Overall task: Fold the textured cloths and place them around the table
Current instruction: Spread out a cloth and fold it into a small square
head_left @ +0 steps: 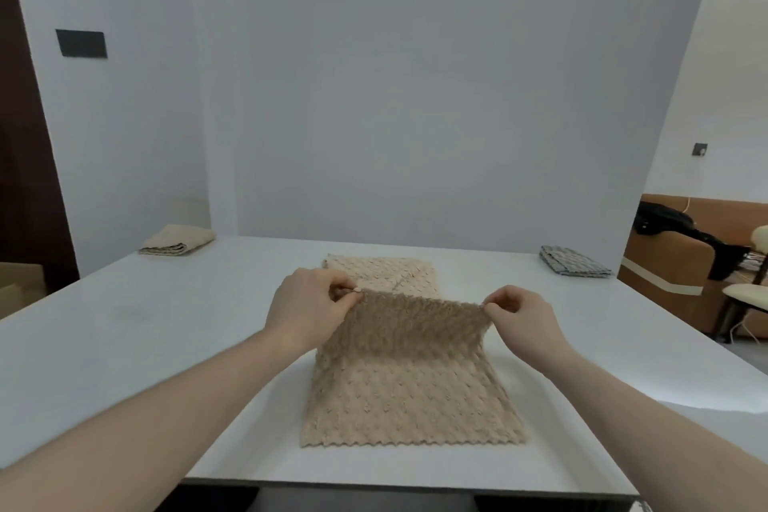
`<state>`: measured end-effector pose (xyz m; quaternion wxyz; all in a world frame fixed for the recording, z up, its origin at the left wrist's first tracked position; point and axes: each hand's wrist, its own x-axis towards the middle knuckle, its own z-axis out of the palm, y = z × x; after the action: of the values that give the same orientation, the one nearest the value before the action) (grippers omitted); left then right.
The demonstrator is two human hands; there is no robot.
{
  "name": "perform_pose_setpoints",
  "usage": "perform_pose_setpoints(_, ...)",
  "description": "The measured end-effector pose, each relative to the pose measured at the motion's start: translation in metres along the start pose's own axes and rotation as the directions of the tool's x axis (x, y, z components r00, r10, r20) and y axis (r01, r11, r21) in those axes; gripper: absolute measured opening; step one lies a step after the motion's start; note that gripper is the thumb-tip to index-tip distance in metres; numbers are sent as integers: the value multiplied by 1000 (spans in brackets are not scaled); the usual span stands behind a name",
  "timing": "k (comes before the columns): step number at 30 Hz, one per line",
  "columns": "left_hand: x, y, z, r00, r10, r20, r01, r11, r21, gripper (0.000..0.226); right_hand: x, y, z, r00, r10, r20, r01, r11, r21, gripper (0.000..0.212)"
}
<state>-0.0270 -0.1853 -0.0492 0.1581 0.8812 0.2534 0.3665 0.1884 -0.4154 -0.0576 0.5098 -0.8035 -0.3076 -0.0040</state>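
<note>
A beige textured cloth lies in the middle of the white table, its near edge flat and its far part raised off the surface. My left hand pinches the raised edge at its left corner. My right hand pinches the right corner at the same height. Behind the lifted fold, more beige textured cloth lies flat; I cannot tell whether it is the same piece. A folded beige cloth rests at the far left corner. A folded grey cloth sits at the far right corner.
A white wall panel stands right behind the table's far edge. To the right are a brown sofa with dark clothing on it and a pale chair. A dark door frame and cardboard box are at the left.
</note>
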Motion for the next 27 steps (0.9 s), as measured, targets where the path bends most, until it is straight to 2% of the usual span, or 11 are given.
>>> perform_pose_setpoints(3, -32, 8, -14, 996, 87, 18, -87, 996, -5, 9, -23, 0, -11, 999, -34, 31, 36, 998, -51, 15)
perform_pose_setpoints(11, -99, 11, -28, 963, 205, 176, -224, 970, 96, 16, -84, 5, -27, 984, -102, 145, 125, 979, -163, 17)
perform_pose_setpoints(20, -129, 9, -26, 947, 155, 280, -210, 962, 175, 26, -115, 25, -30, 967, -65, 247, 125, 964, -235, 17)
perform_pose_setpoints(23, -131, 12, -27, 940, 90, 329, -170, 960, 223, 41, -119, 32, -30, 955, -48, 291, 129, 956, -265, 15)
perform_pose_setpoints(25, -128, 18, -28, 947, 62, 314, -145, 958, 248, 49, -115, 34, -29, 960, -51, 274, 124, 959, -257, 14)
perform_pose_setpoints(27, -119, 29, -26, 963, 63, 263, -125, 966, 225, 44, -107, 36, -26, 975, -68, 212, 117, 967, -228, 11)
